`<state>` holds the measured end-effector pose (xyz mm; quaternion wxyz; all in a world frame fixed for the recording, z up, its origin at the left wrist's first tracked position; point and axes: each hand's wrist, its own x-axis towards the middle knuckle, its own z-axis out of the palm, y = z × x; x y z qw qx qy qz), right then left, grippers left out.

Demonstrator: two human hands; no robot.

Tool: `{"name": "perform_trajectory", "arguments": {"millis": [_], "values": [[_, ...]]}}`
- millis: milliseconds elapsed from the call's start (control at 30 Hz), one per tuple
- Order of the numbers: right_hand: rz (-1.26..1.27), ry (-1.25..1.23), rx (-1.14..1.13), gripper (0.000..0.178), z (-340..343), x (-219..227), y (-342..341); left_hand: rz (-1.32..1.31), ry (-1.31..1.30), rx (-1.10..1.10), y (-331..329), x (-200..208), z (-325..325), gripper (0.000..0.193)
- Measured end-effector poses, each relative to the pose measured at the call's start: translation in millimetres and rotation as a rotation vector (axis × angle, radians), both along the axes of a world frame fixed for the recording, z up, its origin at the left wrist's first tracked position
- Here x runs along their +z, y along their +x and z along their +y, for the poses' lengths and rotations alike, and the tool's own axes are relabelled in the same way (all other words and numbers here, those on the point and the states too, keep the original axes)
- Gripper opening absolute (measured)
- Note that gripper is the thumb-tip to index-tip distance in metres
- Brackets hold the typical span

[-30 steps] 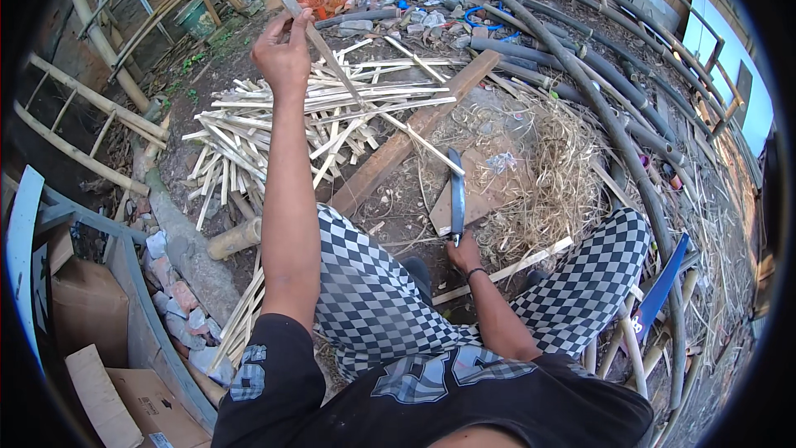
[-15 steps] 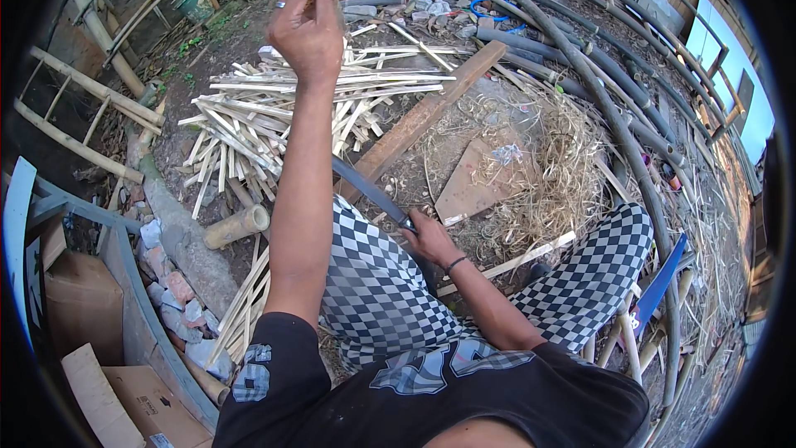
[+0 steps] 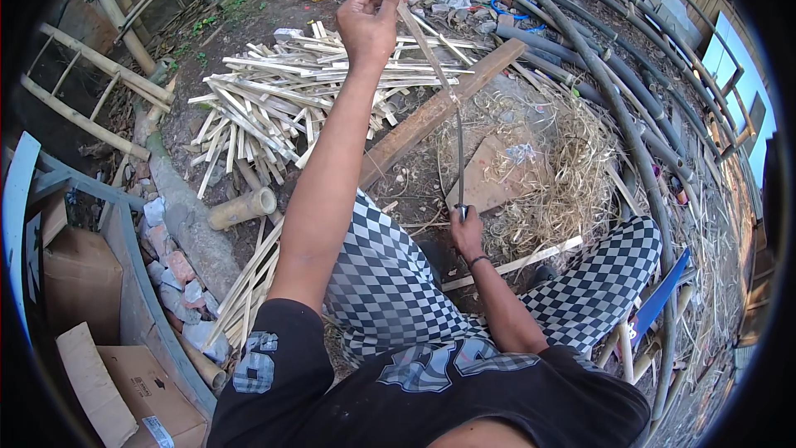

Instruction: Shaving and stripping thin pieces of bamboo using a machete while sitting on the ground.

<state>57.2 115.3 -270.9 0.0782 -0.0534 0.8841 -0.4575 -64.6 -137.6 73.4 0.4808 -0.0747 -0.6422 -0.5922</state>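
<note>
My left hand point(image 3: 369, 26), raised at the upper middle, is closed on a thin bamboo strip point(image 3: 421, 36). The strip slants down to the right over a wooden beam point(image 3: 402, 145). In my right hand point(image 3: 467, 235), between my knees, is the dark handle of a long knife point(image 3: 461, 153). Its blade points away from me, seen nearly edge-on. Blade and strip meet in the picture above the beam; whether they touch, I cannot tell. Left of the beam lies a heap of pale bamboo strips point(image 3: 265, 104).
Curly shavings point(image 3: 580, 170) and a flat brown board point(image 3: 495, 176) lie right of the beam. A bamboo section point(image 3: 242, 209) sits left of my leg. Long poles point(image 3: 618, 99) and a blue saw point(image 3: 661, 294) are at the right. Cardboard boxes point(image 3: 83, 282) stand at the left.
My left hand has moved right, bringing the strip's lower end down to the beam. The knife has swung from pointing up-left to pointing straight away from me, and my right hand has shifted right.
</note>
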Motion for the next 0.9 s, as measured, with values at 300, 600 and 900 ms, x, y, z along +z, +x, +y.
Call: {"name": "perform_trajectory", "arguments": {"millis": [300, 600, 900], "values": [[-0.261, -0.327, -0.301, 0.033, 21.8, -36.7, -33.8, -0.254, 0.085, -0.086, -0.6, 1.0, 19.6, 0.019], [-0.194, -0.519, -0.290, 0.039, 42.8, 102.6, -62.9, -0.394, -0.104, -0.210, -15.8, -59.9, 77.4, 0.010], [-0.085, -0.448, -0.174, 0.030, 57.6, 178.0, -50.1, -0.415, -0.438, 0.009, 0.3, -35.8, 94.1, 0.052]]}}
